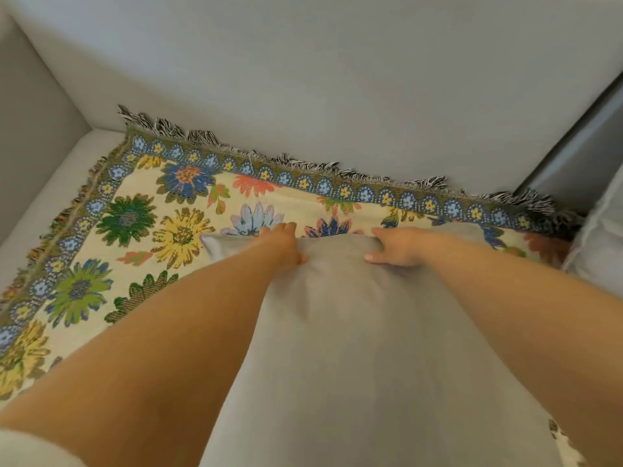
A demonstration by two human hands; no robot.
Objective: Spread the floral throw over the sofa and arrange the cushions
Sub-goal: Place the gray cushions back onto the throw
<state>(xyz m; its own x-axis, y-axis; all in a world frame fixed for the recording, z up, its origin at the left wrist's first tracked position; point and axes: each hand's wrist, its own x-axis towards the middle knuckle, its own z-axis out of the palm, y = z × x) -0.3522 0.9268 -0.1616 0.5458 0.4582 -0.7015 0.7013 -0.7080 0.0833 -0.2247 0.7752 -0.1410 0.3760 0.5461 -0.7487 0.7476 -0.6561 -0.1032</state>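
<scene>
Head view is showing a plump grey fabric cushion [354,348] being gripped at its far edge by left hand [281,242] and right hand [396,246], over the flower-patterned fringed woven throw [128,237] already lying on the pale grey sofa [303,79]. Next move, likely: standing it against the backrest.

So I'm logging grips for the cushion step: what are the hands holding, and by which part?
Both grip the grey cushion along its far top edge: the left hand near the left corner, the right hand further right, above the floral throw.
</scene>
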